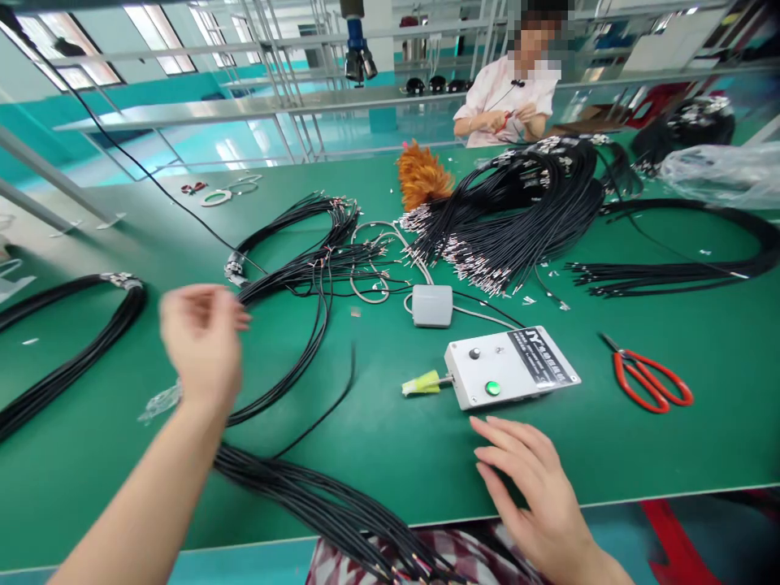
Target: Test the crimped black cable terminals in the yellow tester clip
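Observation:
My left hand (204,341) is smeared by motion over the left part of the table, its fingers curled near the end of a black cable bundle (274,280). Whether anything is in it I cannot tell. My right hand (527,479) hovers at the front edge with fingers stretched and apart, holding nothing. Just beyond it lies a white control box (478,374) with a knob, a green button and a yellow-green tip (422,383) on its left side. Another bundle of black cables (305,487) runs from below my left forearm over the table edge onto my lap.
Red-handled pliers (652,382) lie right of the box, and a small grey box (432,306) behind it. A large cable heap (517,203) and an orange-brown fluffy duster (423,175) are farther back. More cables (79,349) lie left. A person (509,97) works opposite.

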`<state>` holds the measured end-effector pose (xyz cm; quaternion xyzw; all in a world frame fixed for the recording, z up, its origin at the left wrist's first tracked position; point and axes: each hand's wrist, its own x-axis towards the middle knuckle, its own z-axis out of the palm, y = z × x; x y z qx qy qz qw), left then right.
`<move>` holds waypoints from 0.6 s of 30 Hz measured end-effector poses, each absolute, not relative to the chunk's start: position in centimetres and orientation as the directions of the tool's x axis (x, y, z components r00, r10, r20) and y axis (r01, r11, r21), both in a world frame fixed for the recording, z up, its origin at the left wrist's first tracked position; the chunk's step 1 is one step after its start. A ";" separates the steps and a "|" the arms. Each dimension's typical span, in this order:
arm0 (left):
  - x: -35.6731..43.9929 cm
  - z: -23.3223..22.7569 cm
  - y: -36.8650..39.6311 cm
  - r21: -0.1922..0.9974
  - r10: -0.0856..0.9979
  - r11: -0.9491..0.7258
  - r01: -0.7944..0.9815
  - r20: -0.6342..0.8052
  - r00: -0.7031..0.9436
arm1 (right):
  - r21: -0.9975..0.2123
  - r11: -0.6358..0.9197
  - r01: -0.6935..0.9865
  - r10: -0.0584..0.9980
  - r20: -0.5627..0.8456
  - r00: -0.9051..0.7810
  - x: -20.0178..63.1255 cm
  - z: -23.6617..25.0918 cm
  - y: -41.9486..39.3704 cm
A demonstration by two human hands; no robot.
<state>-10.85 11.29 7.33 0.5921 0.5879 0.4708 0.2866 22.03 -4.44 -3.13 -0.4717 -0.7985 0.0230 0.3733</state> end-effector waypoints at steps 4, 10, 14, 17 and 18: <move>-5.9 3.2 1.6 0.739 0.810 -0.412 0.534 0.028 0.586 | -0.445 0.565 0.694 0.791 0.531 -0.304 21.1 -3.6 -4.6; -4.5 1.6 -1.6 0.558 0.609 -0.527 0.641 -0.279 0.743 | -0.545 0.543 0.638 0.834 0.440 -0.334 20.0 -3.2 -4.4; -7.8 1.0 3.2 0.249 0.837 -0.507 0.826 -0.087 0.540 | -0.593 0.542 0.595 0.839 0.424 -0.342 19.4 -3.3 -4.1; -10.1 -0.3 5.7 0.003 0.939 -0.334 0.943 0.089 0.332 | -0.606 0.525 0.597 0.850 0.411 -0.330 19.4 -3.7 -4.1; -10.4 -0.6 5.9 -0.018 0.946 -0.304 0.953 0.113 0.304 | -0.610 0.519 0.599 0.854 0.408 -0.324 19.4 -3.8 -4.1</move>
